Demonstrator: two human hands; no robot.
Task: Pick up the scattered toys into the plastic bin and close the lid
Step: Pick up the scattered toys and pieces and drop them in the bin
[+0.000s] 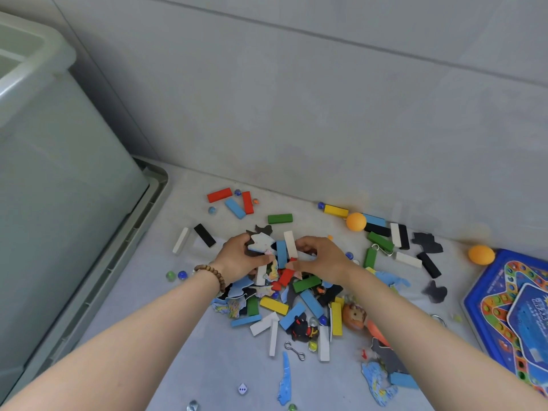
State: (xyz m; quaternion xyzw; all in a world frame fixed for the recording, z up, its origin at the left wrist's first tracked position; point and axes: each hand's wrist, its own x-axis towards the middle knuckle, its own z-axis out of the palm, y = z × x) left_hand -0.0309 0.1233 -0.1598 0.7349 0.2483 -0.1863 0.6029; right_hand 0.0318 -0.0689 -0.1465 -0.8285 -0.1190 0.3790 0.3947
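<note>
Both hands are bracketing the toy pile [305, 284]: the left hand [237, 259] is gripping a white puzzle piece [261, 241] in curled fingers, and the right hand [323, 259] is hooking bent fingers over a white block [290, 244] from the opposite side. The toy pile is sitting squarely between the palms, and the plastic bin [59, 173] is standing leftward, nearer the left hand.
</note>
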